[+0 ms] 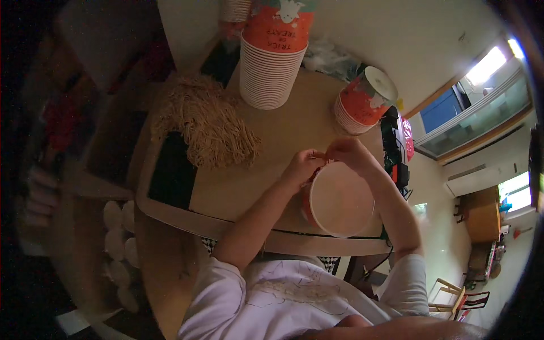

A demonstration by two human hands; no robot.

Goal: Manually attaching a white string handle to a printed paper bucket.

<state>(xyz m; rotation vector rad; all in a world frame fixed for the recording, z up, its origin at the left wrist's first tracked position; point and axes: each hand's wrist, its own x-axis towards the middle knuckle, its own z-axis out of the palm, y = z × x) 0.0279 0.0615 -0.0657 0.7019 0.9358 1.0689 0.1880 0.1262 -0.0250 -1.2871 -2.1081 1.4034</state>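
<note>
An orange paper bucket (pixel 340 199) with a white base turned toward me lies on the round table (pixel 294 119) in front of me. My left hand (pixel 303 165) and my right hand (pixel 351 152) meet at its far rim, fingers pinched together on something thin and small there; I cannot tell exactly what. Both hands touch the bucket's edge.
A heap of tan cords (pixel 207 122) lies on the table's left. A tall stack of orange buckets (pixel 273 54) stands at the back, a shorter tilted stack (pixel 365 102) at the right. White lids (pixel 116 238) lie low left. A wooden chair (pixel 453 297) stands lower right.
</note>
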